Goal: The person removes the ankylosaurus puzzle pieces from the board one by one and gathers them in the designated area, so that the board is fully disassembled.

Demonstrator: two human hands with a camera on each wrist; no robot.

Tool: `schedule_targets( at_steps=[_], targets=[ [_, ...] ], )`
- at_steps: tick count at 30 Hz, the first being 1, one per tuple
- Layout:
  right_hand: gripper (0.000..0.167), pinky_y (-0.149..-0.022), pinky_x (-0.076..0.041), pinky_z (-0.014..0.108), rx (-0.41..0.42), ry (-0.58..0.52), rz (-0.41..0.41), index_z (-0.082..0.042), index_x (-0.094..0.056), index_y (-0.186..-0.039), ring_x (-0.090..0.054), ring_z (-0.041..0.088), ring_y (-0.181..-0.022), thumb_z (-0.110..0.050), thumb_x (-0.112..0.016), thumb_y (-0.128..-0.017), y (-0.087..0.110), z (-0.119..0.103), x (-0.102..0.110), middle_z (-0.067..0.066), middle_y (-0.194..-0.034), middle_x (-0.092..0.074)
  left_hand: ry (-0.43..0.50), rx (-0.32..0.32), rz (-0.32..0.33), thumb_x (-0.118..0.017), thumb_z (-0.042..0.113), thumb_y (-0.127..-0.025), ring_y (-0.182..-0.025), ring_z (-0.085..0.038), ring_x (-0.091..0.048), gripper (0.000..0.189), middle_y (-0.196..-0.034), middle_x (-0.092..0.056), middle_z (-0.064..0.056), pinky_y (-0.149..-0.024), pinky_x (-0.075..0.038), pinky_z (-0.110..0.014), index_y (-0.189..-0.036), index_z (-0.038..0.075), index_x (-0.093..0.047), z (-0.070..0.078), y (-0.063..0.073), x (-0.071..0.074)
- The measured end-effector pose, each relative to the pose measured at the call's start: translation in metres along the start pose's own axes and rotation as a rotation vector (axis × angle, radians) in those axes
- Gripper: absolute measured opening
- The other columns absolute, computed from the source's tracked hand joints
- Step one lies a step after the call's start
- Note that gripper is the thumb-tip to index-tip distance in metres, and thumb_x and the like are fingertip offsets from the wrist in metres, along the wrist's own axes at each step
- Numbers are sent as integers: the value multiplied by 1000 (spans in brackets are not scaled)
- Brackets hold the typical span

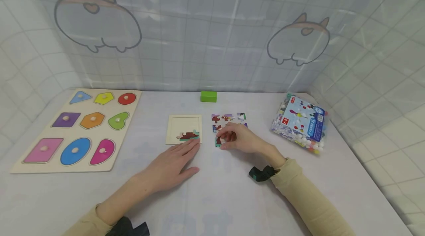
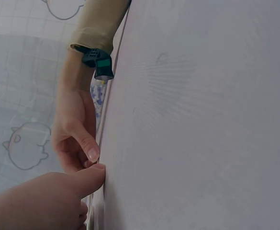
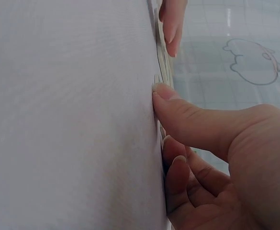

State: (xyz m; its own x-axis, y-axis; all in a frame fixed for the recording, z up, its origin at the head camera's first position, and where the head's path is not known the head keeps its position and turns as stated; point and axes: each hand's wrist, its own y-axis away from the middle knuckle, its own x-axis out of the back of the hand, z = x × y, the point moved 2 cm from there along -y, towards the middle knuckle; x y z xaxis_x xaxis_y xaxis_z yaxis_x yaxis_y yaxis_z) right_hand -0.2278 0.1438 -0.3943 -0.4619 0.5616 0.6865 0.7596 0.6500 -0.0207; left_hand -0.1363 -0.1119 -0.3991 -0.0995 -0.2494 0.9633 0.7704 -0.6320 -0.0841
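Observation:
A square wooden puzzle tray (image 1: pixel 172 129) lies flat in the middle, with joined jigsaw pieces (image 1: pixel 187 135) in brown and teal at its lower right. My left hand (image 1: pixel 176 164) rests with straight fingers on the tray's lower right edge, fingertips right at those pieces. To the right of the tray, several loose jigsaw pieces (image 1: pixel 227 118) lie in rough rows. My right hand (image 1: pixel 244 138) bends over them, thumb and index finger pinching a brown and teal jigsaw piece (image 1: pixel 218 142) at the lower left. In the right wrist view, the thumb (image 3: pixel 178 108) is low against the tabletop.
A wooden shape board (image 1: pixel 126 143) with coloured knobbed pieces lies at the left. A green block (image 1: pixel 208 96) stands at the back. At the right is a clear bag (image 1: pixel 299 123) of small coloured parts with a blue label. Tiled-pattern sheeting (image 1: pixel 206 44) rises behind the table.

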Motion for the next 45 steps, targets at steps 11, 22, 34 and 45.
schedule_targets(
  at_steps=[11, 22, 34, 45],
  targets=[
    [32, -73, -50, 24, -11, 16, 7, -15, -71, -115, -57, 14, -84, -18, -81, -85, 0, 2, -1, 0, -95, -63, 63, 5, -33, -47, 48, -104, -153, -26, -23, 69, -166, -25, -6, -120, -30, -46, -155, 4, -33, -1, -1, -4],
    [30, -74, -51, 25, -8, 17, 5, -17, -71, -114, -58, 14, -85, -19, -81, -85, -2, 3, 0, -1, -97, -63, 58, 45, -30, -48, 53, -102, -152, -24, -26, 72, -165, -26, -3, -118, -34, -45, -155, 7, -35, -4, -3, -4],
    [32, -73, -51, 25, -9, 15, 3, -19, -71, -114, -58, 15, -86, -21, -82, -84, -2, 5, -1, -2, -96, -63, 54, 28, -4, -48, 52, -102, -152, -22, -25, 71, -165, -25, -1, -118, -34, -44, -156, 8, -34, -6, 1, -7],
    [32, -73, -50, 25, -8, 14, 9, -16, -71, -115, -57, 14, -85, -19, -81, -85, -1, 5, -1, -2, -97, -63, 79, 12, -1, -48, 50, -103, -153, -23, -22, 71, -166, -24, -3, -120, -30, -44, -156, 7, -32, -6, 1, -8]
  ],
)
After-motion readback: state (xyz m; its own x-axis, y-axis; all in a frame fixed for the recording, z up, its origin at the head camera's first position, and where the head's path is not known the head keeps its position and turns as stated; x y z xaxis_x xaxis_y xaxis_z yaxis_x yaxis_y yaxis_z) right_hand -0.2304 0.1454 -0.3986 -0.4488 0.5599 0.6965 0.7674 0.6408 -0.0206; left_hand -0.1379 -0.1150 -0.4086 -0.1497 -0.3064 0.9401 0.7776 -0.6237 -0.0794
